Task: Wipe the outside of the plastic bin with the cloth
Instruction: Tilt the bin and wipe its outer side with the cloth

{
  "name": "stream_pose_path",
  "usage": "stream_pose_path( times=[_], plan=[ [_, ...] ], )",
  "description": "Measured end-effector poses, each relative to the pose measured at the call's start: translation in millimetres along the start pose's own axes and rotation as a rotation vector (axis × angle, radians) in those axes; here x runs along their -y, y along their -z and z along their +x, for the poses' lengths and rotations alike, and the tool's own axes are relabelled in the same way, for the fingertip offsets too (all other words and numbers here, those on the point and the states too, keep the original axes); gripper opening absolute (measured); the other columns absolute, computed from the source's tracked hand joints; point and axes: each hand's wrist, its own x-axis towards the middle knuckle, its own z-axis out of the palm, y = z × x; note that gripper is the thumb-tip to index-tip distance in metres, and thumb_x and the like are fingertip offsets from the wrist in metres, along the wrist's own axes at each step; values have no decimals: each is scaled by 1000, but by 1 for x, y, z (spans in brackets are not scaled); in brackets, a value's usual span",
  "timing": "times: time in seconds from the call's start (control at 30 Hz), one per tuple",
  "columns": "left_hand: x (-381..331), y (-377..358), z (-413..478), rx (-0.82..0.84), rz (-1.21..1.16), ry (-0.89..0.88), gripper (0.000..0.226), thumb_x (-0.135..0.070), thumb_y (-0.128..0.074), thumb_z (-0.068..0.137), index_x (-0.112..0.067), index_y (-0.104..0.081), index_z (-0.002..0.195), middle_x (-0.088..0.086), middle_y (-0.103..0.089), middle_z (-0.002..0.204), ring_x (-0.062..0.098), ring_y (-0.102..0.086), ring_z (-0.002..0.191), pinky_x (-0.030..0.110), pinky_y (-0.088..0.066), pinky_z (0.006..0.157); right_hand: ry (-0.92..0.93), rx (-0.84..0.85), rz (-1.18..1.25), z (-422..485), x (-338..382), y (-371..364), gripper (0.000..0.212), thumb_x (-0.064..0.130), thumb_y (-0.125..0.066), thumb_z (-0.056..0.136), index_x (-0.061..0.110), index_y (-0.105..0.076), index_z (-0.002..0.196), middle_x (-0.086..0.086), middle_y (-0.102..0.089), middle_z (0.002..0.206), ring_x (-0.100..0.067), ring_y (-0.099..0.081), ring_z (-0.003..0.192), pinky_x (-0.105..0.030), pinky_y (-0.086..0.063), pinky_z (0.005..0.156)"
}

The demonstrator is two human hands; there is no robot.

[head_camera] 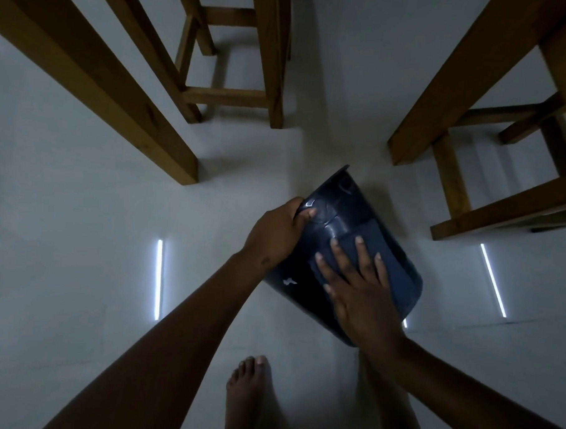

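A dark blue plastic bin (337, 197) is tilted on its side above the pale floor. My left hand (276, 230) grips its rim at the upper left, fingers curled over the edge. My right hand (358, 282) lies flat with fingers spread on a dark blue cloth (390, 261), pressing it against the bin's outer wall. The cloth blends with the bin in the dim light, so its edges are hard to make out.
Wooden table legs (96, 86) and a wooden stool (229, 66) stand at upper left; more wooden furniture legs (473, 125) are at upper right. My bare foot (247, 397) is on the glossy floor (78, 270), which shows streaks of reflected light.
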Motion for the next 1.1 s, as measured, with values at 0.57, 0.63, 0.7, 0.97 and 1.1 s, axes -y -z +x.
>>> stream_pose_path(
  times=[0.57, 0.63, 0.7, 0.97, 1.1],
  plan=[
    [-4, -2, 2, -9, -4, -15, 37, -46, -37, 99, -18, -58, 114, 7, -71, 103, 22, -63, 85, 32, -49, 74, -48, -43, 58, 36, -12, 14, 52, 37, -27, 100, 33, -14, 151, 2, -9, 161, -25, -1, 148, -51, -14, 116],
    [-4, -3, 3, 2, -6, -9, 37, -46, -37, 100, -18, -58, 113, 6, -70, 103, 19, -60, 80, 30, -46, 71, -178, -70, 157, 31, -17, 15, 52, 38, -24, 100, 33, -14, 151, 2, -8, 161, -23, 0, 148, -52, -15, 116],
    [-2, -2, 2, 7, -2, 1, 35, -45, -37, 100, -19, -57, 112, 7, -71, 103, 20, -61, 79, 29, -44, 71, -137, -52, 84, 11, -9, 6, 53, 38, -26, 99, 33, -14, 151, 1, -7, 161, -27, 0, 148, -54, -14, 115],
    [-7, -2, 3, 8, 23, -8, 35, -44, -37, 100, -18, -57, 109, 8, -70, 101, 21, -59, 82, 28, -40, 70, 2, -44, 52, 45, -12, 16, 52, 37, -25, 100, 36, -11, 150, 3, -5, 161, -26, -3, 148, -49, -13, 116],
    [-4, -2, 2, 26, -1, 12, 35, -47, -36, 99, -19, -56, 106, 6, -69, 99, 21, -61, 77, 31, -45, 68, -169, -64, 168, 26, -17, 12, 52, 38, -22, 100, 35, -9, 150, 1, -6, 161, -25, 0, 148, -53, -17, 115]
  ],
)
